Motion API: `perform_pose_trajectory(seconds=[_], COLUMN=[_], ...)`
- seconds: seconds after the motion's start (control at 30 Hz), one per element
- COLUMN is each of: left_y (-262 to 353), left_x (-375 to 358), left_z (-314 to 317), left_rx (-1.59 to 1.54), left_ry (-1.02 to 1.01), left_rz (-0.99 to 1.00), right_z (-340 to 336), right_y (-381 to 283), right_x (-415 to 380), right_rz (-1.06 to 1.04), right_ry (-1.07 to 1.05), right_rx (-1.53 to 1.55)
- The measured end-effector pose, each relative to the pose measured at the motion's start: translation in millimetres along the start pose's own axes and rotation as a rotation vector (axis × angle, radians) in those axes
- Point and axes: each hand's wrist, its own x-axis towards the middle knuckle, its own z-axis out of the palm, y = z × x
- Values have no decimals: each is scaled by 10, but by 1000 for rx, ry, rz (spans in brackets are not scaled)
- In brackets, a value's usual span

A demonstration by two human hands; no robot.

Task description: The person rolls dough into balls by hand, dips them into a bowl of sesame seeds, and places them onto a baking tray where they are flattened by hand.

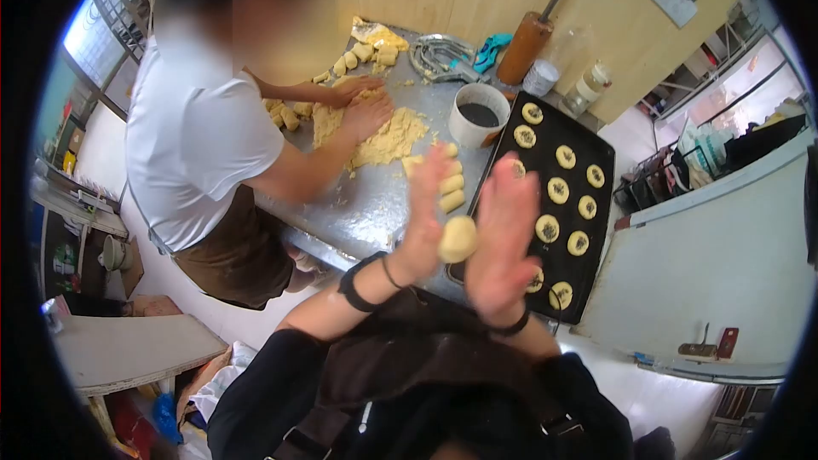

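Observation:
A pale ball of dough (457,238) sits pressed between my two flat palms, raised above the steel table (366,204). My left hand (426,209) is upright on the ball's left side, fingers blurred. My right hand (503,243) stands opposite with fingers spread upward. A black baking tray (596,230) lies just right of my hands, holding several round dough pieces with dark filling in their centres. Short dough logs (452,192) rest on the table behind my left hand.
A co-worker in a white shirt (192,132) kneads a yellow dough mass (383,136) at the table's far left. A white tub of dark filling (477,115), a brown rolling pin (528,43), cups and metal tools stand at the back by a wooden wall.

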Motion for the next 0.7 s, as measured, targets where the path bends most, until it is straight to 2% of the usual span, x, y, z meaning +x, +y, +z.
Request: perform_pose_trajectory(seconds=[0.03, 0.1, 0.17, 0.2, 0.27, 0.3, 0.4, 0.47, 0.53, 0.57, 0.63, 0.67, 0.7], left_y=[-67, 232, 413, 430, 164, 6, 37, 332, 398, 396, 401, 401, 390], left_x=[-77, -129, 92, 234, 220, 167, 19, -176, 157, 190, 129, 19, -73], left_z=[64, 223, 117, -14, -8, 2, 142, 228, 37, 8, 45, 128, 197], left_rx=[83, -126, -294, -280, -289, -293, -53, -129, -268, -275, -228, -174, -116], left_ry=[-77, -96, 134, 280, 245, 225, 26, -35, 168, 196, 172, 118, 63], left_rz=[-7, -36, -38, -66, -50, -51, 132, 7, 77, 81, 52, 21, -3], right_z=[-4, -82, -132, -70, 75, 109, -21, 32, -20, 169, 78, 33, 19], right_y=[-99, 82, 335, 368, 208, 101, -65, 68, 223, 100, 54, 63, 36], right_x=[175, 303, -11, -201, -331, -239, 311, 214, -107, -219, -252, -189, -24], right_rz=[-33, 56, 184, 193, 218, 174, 51, 158, 239, 271, 53, -39, -38], right_ry=[97, 101, -92, -178, -288, -171, 135, 96, -111, -115, -260, -168, -85], right_rx=[45, -30, -89, -65, -61, -20, 28, -14, -109, 4, -99, -28, -23])
